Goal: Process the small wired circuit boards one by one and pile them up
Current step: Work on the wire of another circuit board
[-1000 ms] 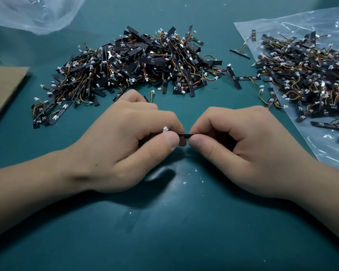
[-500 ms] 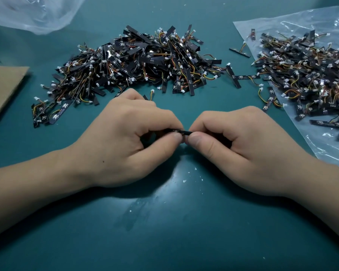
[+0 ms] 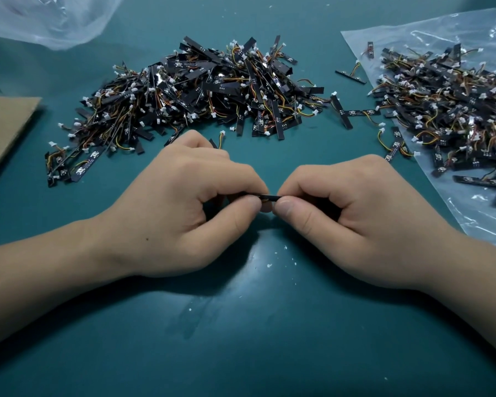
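A thin black circuit board strip (image 3: pixel 269 197) is held level between both hands over the teal table (image 3: pixel 241 325). My left hand (image 3: pixel 181 213) pinches its left end between thumb and curled fingers. My right hand (image 3: pixel 352 216) pinches the right end the same way. Only a short piece of the strip shows between the thumbs; its wires are hidden. A large pile of black boards (image 3: pixel 198 93) with white connectors and coloured wires lies behind my hands. A second heap of boards (image 3: pixel 447 110) rests on a clear plastic sheet (image 3: pixel 484 219) at the right.
A few stray boards (image 3: pixel 352 113) lie between the two heaps. A brown cardboard piece (image 3: pixel 3 124) sits at the left edge. A crumpled clear plastic bag (image 3: pixel 49 15) lies at the top left. Small white flecks (image 3: pixel 269 265) dot the table below my hands.
The white connector that showed above my left thumb one second ago is now hidden. Both hands have stayed in place, still pinching the strip.
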Demonstrator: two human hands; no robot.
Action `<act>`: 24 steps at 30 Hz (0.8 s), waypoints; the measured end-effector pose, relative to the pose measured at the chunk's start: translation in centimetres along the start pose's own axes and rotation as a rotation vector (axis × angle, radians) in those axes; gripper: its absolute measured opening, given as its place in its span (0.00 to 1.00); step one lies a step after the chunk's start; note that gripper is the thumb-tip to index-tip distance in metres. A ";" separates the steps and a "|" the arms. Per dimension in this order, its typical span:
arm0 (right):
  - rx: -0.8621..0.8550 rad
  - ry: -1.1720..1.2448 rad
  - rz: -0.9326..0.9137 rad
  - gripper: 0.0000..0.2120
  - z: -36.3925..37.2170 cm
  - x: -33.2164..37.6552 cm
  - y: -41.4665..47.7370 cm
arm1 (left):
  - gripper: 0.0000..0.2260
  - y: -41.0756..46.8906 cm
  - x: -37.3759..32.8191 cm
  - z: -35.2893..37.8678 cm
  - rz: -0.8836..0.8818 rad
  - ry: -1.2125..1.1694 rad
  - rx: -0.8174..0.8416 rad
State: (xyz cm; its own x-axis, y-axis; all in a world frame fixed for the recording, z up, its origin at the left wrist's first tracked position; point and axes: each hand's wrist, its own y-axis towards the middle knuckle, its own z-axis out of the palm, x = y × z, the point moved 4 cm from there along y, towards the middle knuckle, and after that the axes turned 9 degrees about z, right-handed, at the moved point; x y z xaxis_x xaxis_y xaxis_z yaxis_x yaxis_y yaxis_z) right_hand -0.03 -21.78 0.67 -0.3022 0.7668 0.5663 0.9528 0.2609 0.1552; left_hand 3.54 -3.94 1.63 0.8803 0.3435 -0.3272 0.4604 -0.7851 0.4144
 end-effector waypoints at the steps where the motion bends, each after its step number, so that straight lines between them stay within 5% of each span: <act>1: 0.000 0.002 -0.002 0.09 0.0 0.0 0.0 | 0.06 0.1 0.0 0.0 0.006 0.011 0.004; 24: -0.027 0.014 -0.023 0.08 -0.1 0.0 -0.2 | 0.05 0.0 -0.4 0.0 0.018 -0.025 -0.020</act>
State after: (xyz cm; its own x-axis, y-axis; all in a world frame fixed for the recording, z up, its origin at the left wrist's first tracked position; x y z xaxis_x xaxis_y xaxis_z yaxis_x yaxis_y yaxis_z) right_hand -0.20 -21.87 0.76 -0.3240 0.7525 0.5733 0.9460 0.2626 0.1900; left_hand 3.21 -4.05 1.75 0.8853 0.3167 -0.3404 0.4473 -0.7802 0.4374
